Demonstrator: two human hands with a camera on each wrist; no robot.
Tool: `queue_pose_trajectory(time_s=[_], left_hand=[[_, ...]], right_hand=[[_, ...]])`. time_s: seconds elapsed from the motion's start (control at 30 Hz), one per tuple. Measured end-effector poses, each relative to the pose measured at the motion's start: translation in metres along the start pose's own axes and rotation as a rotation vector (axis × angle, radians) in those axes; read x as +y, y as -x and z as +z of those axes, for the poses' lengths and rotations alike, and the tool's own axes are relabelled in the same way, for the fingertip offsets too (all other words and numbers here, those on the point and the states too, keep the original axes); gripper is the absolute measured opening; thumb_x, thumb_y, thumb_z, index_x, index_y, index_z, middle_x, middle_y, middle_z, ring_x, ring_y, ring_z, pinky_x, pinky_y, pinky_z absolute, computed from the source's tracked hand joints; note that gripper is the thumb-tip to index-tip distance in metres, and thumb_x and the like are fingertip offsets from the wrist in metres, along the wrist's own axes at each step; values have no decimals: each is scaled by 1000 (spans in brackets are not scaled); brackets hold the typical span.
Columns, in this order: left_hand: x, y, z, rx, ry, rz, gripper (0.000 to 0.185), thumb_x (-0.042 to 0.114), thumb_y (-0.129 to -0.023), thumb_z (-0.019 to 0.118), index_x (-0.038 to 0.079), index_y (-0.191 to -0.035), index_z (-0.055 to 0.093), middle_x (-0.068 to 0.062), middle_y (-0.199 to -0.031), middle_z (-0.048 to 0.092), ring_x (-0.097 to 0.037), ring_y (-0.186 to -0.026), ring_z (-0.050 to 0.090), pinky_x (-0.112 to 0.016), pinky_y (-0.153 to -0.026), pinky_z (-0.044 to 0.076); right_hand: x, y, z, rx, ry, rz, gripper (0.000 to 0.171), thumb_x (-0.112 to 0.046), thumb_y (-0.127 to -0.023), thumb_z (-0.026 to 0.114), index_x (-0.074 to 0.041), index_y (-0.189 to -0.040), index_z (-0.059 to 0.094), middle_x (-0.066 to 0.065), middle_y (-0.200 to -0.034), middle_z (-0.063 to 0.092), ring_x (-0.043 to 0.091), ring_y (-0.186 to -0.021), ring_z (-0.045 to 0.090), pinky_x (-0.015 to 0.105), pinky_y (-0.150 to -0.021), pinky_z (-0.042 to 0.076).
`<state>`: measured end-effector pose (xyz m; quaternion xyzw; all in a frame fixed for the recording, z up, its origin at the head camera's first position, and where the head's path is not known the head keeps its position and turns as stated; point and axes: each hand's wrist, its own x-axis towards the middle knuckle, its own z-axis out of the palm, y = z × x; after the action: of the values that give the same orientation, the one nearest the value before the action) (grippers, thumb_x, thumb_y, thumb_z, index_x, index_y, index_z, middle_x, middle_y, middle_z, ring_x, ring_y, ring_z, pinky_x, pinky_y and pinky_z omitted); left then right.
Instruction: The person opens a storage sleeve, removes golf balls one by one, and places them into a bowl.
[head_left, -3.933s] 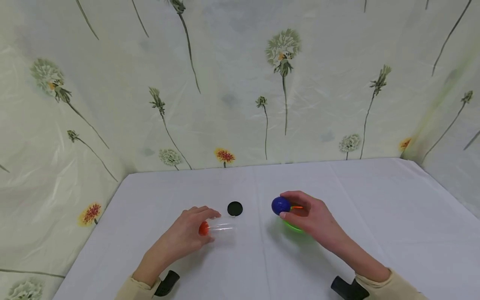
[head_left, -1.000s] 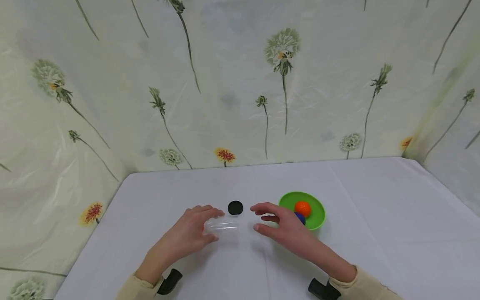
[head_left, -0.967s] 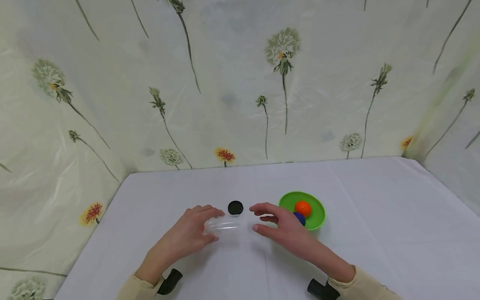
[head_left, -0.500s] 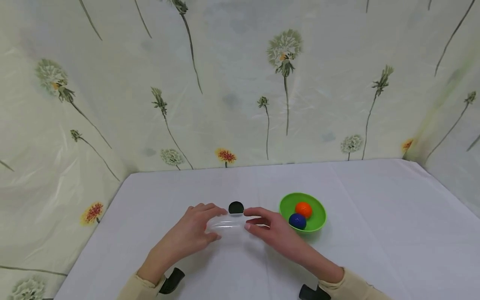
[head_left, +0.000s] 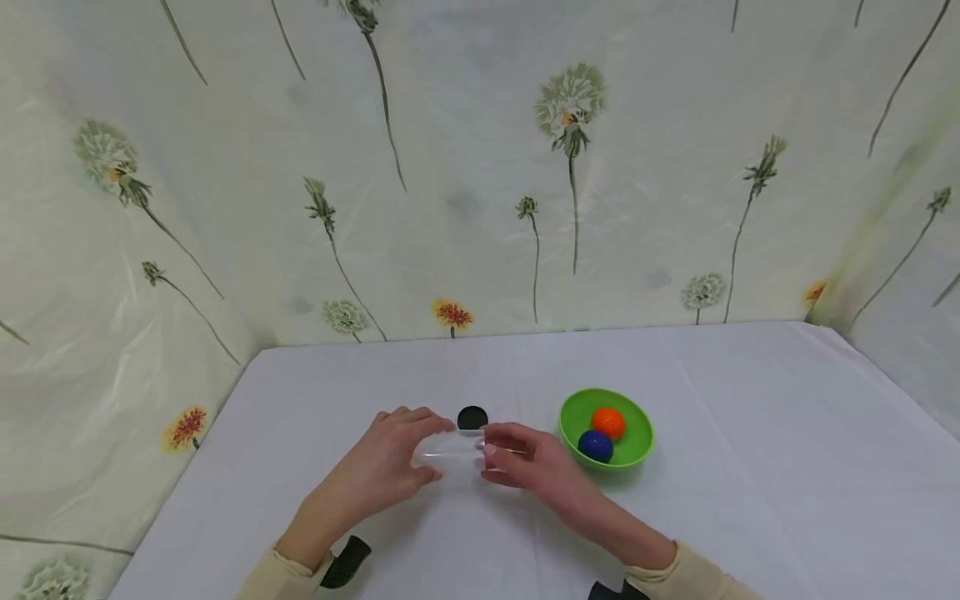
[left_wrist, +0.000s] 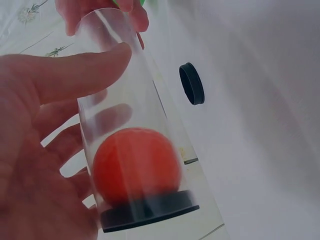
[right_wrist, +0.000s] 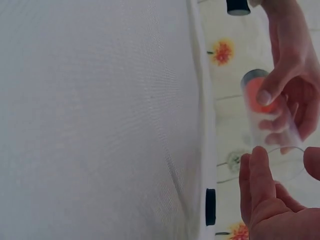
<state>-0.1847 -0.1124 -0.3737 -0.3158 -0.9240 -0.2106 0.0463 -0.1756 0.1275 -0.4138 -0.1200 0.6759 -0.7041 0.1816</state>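
A: Head view: a white cloth covers the surface (head_left: 750, 467); walls (head_left: 450, 167) hung with pale sheeting printed with dandelions enclose it on three sides.

B: Contents?

A: A clear tube (head_left: 450, 448) lies between both hands. The left hand (head_left: 382, 467) curls round its closed end; the right hand (head_left: 525, 462) has fingertips at its open mouth, a light pinch on the rim. A black cap (head_left: 472, 417) lies just behind the tube; a green bowl (head_left: 637, 421) to the right holds an orange ball (head_left: 607, 422) and a blue ball (head_left: 596, 444).

B: What do the wrist views add?

A: Left wrist view shows a red ball (left_wrist: 136, 167) inside the tube, seated against a black end plug (left_wrist: 150, 211); the head view hides both behind the left hand. Right wrist view shows the tube's open rim (right_wrist: 287, 165) at the right fingertips (right_wrist: 260, 165).

B: Lettering?

A: No readable writing is visible.
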Motion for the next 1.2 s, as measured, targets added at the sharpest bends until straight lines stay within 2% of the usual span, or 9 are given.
queue_pose_trajectory(time_s=[0.17,0.4,0.6,0.73,1.0,1.2], left_hand=[[0,0,-1,-11,-15,1,47,11,-76,83,17,-120,67,1,-116,65,-19,-101,54,-48,-89,41],[1,1,-2,-39,-13,-50,46,14,-77,83,19,-120,67,3,-115,64,-18,-104,53,-51,-94,41],[0,1,-2,-26,-24,-26,44,9,-77,82,19,-118,68,7,-111,64,-15,-101,53,-48,-91,42],[-1,1,-2,-29,-22,-13,44,8,-76,82,18,-117,68,6,-112,65,-17,-102,54,-48,-91,41],[-2,1,-2,-36,1,-15,46,11,-77,83,16,-120,68,0,-116,65,-20,-103,53,-46,-89,41],[-2,2,-2,-44,9,-33,45,11,-77,83,17,-120,67,0,-116,65,-20,-105,53,-48,-92,40]], right_hand=[[2,-2,2,-8,-13,-2,52,-21,-97,64,4,-139,48,24,-134,53,36,-116,59,38,-90,51],[3,0,5,-19,-15,-19,55,-21,-97,64,6,-141,45,26,-134,53,38,-116,59,37,-90,51],[3,1,7,-16,-16,-30,55,-18,-97,65,7,-141,44,26,-134,53,38,-116,59,36,-90,51],[2,1,7,-18,-8,-29,52,-18,-96,65,4,-140,47,21,-133,56,36,-115,60,37,-90,51],[4,1,6,-6,32,-8,53,-20,-96,65,1,-142,47,14,-130,59,33,-111,63,35,-88,52],[2,2,5,3,31,-8,54,-17,-96,66,3,-141,47,17,-131,57,32,-109,64,36,-88,52]])
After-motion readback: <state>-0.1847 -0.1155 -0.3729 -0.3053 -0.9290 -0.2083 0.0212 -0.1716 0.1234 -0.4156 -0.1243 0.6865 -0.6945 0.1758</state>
